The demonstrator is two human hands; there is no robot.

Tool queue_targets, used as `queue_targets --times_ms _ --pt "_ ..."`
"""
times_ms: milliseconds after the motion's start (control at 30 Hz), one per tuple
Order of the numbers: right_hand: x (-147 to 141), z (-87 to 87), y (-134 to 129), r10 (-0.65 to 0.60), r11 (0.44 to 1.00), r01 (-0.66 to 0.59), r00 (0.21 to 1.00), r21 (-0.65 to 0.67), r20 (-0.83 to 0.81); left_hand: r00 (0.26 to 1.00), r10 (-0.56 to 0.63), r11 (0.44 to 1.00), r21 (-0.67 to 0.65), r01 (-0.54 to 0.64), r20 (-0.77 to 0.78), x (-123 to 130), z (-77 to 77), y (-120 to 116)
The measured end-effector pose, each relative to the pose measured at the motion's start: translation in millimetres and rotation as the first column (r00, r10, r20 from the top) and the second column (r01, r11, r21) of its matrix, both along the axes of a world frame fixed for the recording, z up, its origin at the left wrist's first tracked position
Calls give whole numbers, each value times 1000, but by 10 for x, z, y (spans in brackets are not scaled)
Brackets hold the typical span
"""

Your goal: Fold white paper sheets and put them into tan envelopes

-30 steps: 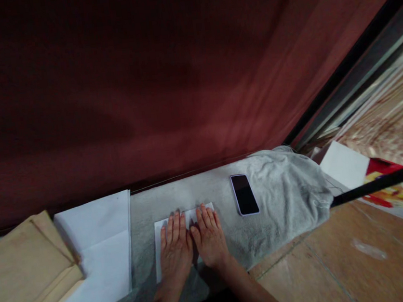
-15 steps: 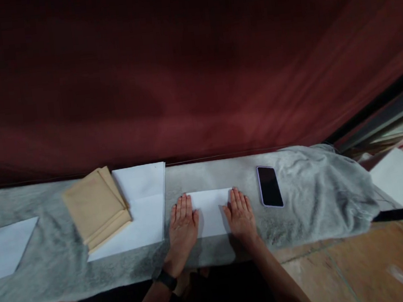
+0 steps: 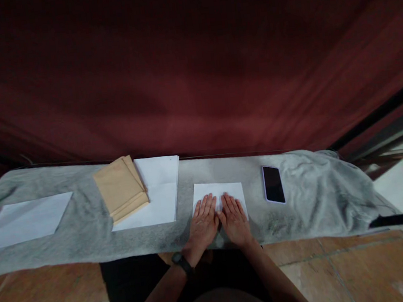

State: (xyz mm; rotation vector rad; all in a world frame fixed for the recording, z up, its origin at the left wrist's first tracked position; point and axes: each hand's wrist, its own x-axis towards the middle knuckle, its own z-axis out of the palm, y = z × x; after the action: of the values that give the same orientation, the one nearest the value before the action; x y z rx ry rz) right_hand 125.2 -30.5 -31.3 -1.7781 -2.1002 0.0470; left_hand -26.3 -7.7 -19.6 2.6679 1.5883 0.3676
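A small white sheet of paper [image 3: 217,188] lies on the grey cloth in front of me. My left hand [image 3: 203,221] rests flat on its left part, fingers stretched out, with a dark watch [image 3: 182,263] on the wrist. Flat on the right part of the same paper is my right hand [image 3: 234,217], its fingers straight and slightly apart. The two thumbs are close together near the middle. Both palms hide the lower part of the paper. Neither hand grips anything.
Left of my hands, brown envelopes [image 3: 118,185] overlap a stack of white paper [image 3: 162,189]. Another white sheet [image 3: 27,219] lies farther left. A phone [image 3: 273,184] is on the right of the grey cloth [image 3: 311,192]. Beyond the cloth hangs a dark red curtain [image 3: 195,98].
My hands have moved inward and closer together over the paper, from its side edges. The view has shifted, so the envelopes and papers appear farther right.
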Motion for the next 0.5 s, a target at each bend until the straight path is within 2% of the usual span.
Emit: queue_targets --times_ms 167,300,367,433,500 --pt "359 -61 1 -81 996 80 996 32 37 999 38 999 37 -38 -3 -305 22 -41" --pt "519 84 338 -78 997 78 997 19 28 999 20 999 34 -19 -28 -345 53 -60" --pt "520 201 571 -23 997 27 998 -68 58 998 -21 1000 15 22 -62 -303 96 -54" --pt "498 304 780 32 976 -11 995 -215 97 989 -89 996 -9 89 -116 -263 147 -37" --pt "486 376 935 44 967 -17 994 -255 102 975 -145 989 -32 142 -168 -240 184 -16"
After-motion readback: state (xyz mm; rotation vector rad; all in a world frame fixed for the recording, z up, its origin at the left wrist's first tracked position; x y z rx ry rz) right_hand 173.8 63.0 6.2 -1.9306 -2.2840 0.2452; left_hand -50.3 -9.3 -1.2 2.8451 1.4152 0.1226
